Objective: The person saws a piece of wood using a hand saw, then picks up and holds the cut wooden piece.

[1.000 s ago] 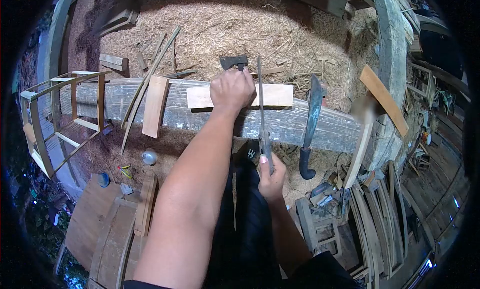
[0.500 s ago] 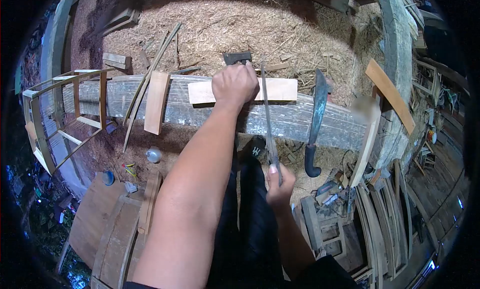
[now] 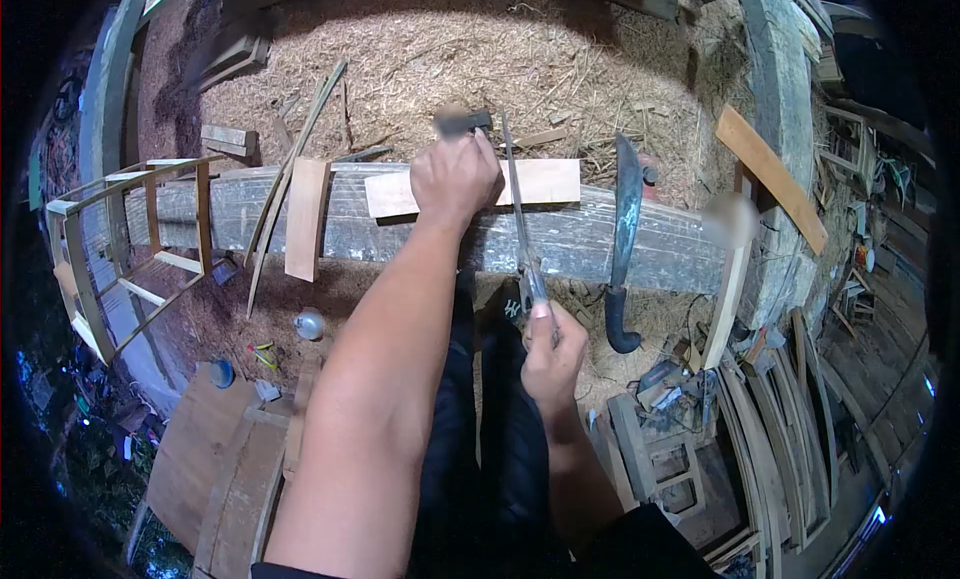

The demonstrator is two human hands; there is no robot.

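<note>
My left hand (image 3: pixel 456 182) is closed over a short pale wooden board (image 3: pixel 545 182), pressing it on the long weathered beam. Just past its knuckles is a dark block-like piece (image 3: pixel 478 121); whether my fingers touch it is hidden. In my right hand (image 3: pixel 556 353) is a thin-bladed handsaw (image 3: pixel 521 219), gripped at its near end and seen almost edge-on. The blade passes across the board, close to the right of my left hand. Farther right, a machete (image 3: pixel 627 209) with a dark hooked handle lies across the beam.
The weathered beam (image 3: pixel 400 241) spans the work area. On its left are a reddish wooden piece (image 3: pixel 307 219), thin strips (image 3: pixel 300 164) and a wooden frame (image 3: pixel 205 214). A curved plank (image 3: pixel 772 179) leans at right. Shavings (image 3: pixel 400 69) cover the ground; stacked wood (image 3: pixel 775 429) lies lower right.
My right hand and the saw have moved a little forward and left. My left hand keeps its place on the board. The whole view has shifted slightly.
</note>
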